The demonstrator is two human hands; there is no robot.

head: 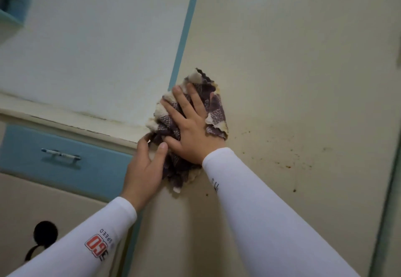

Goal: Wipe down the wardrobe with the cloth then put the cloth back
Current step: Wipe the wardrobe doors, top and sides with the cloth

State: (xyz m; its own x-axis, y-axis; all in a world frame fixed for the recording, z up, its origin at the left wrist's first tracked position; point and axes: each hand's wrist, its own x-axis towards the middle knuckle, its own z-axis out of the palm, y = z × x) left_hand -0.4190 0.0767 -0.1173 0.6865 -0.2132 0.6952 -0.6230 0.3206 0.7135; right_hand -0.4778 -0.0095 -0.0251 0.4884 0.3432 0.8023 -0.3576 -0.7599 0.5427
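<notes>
A crumpled purple and cream checked cloth (213,108) is pressed flat against the cream side panel of the wardrobe (293,59). My right hand (191,125) lies spread over the cloth's middle, palm down, holding it against the panel. My left hand (144,168) grips the cloth's lower left part between thumb and fingers, right at the panel's blue front edge. Both arms wear white sleeves. Brown specks (284,164) dot the panel to the right of the cloth.
A blue trim strip (184,31) runs up the wardrobe's corner. Left of it are a pale wall, a cream ledge (65,120) and a blue drawer with a metal handle (60,154). A black hole (45,232) marks the lower door.
</notes>
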